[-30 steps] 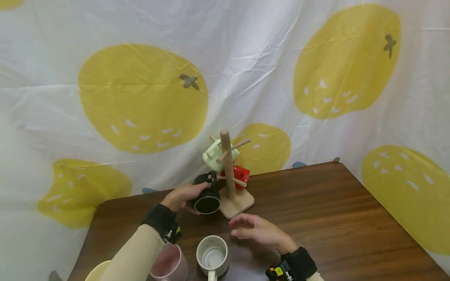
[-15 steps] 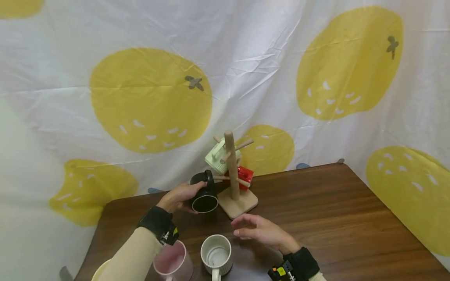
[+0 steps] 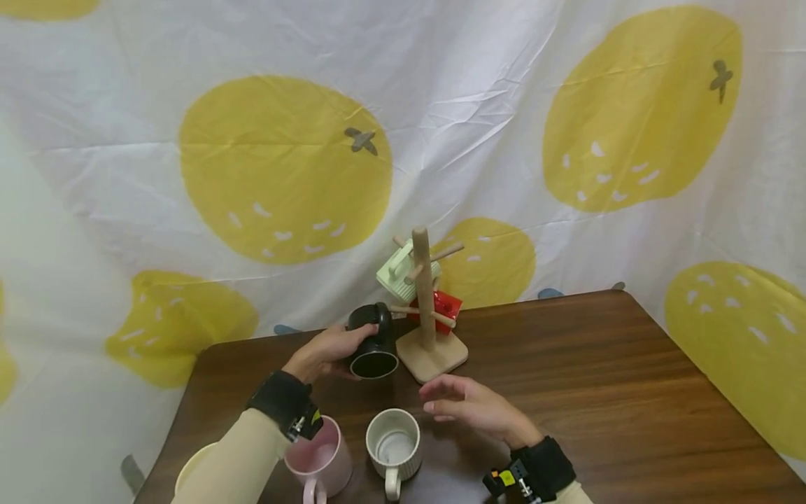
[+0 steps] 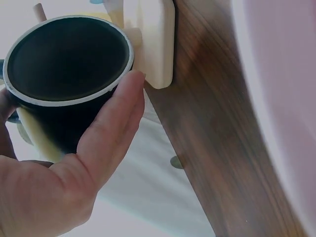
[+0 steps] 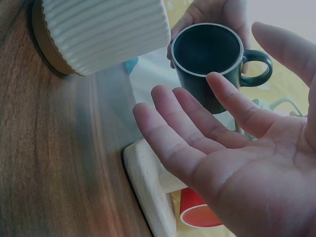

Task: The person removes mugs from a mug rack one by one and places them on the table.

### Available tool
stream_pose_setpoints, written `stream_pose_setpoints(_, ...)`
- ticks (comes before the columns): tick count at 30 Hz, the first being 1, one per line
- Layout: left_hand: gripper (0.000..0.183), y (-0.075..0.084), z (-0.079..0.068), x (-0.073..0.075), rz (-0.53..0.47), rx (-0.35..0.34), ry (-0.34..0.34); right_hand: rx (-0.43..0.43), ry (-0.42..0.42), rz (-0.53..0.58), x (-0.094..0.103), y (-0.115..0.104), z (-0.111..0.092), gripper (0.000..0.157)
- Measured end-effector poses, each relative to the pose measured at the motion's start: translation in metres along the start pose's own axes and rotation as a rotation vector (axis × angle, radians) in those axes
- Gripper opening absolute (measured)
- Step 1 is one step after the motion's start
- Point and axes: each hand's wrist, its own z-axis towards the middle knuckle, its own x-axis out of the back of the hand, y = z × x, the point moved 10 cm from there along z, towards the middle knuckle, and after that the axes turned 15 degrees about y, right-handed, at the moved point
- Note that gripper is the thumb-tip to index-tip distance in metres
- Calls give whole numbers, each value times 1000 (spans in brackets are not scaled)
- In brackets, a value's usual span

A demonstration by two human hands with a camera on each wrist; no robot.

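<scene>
Mug [image 3: 376, 347] in left grip [image 3: 330, 350], slightly farther from rack [image 3: 426, 308] than before

No readable text, label, brand, number or sign in any view.

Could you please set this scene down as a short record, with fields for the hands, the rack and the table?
Left hand: grips the black mug beside the rack; contact with a peg unclear
Right hand: holds nothing, fingers relaxed
Wooden rack: bears a pale green mug and a red mug
Table: pink mug and white ribbed mug, both upright
</scene>
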Motion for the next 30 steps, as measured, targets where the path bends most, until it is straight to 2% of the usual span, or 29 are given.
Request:
stream_pose_setpoints(7, 57, -1, -9, 0, -28, -32, -2, 8, -6, 6, 1, -1, 1, 40)
stream_pose_setpoints(17, 51, 9, -22, -19, -101, -97, -66, 27, -2, 39, 6, -10, -4, 46)
stream_pose_setpoints(21, 49, 12, -26, -29, -125, -120, -57, 45, -7, 54, 10, -17, -8, 46)
stream_pose_setpoints(26, 48, 19, -30, -37, -94, -197, -16, 64, 1, 82, 15, -24, -11, 46)
stream_pose_setpoints(30, 46, 24, -32, -44, -80, -243, -17, 77, -1, 119, 18, -30, -14, 44)
